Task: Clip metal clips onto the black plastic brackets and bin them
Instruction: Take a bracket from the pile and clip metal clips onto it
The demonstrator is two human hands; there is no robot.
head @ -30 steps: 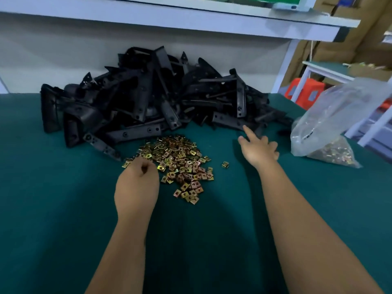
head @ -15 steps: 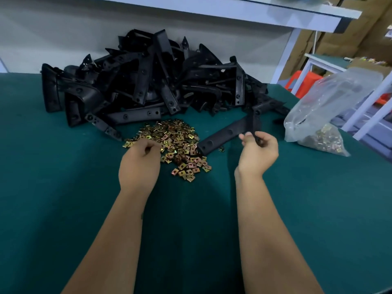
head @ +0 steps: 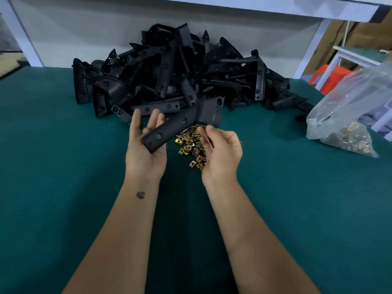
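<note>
We've got a table [head: 63, 166] covered in dark green felt-like cloth. At the far side, up against the white back panel, sits a big messy pile of black plastic brackets [head: 180, 77], all tangled over each other. Just in front of the pile there's a small heap of brass-coloured metal clips [head: 191, 145] lying loose on the cloth. Off at the right edge lies a clear plastic bag [head: 350, 115] holding more clips.

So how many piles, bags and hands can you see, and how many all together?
Piles of black brackets: 1
Piles of gold metal clips: 1
Clear plastic bags: 1
Hands: 2, the left hand and the right hand
Brackets being held: 1
Total: 6
</note>
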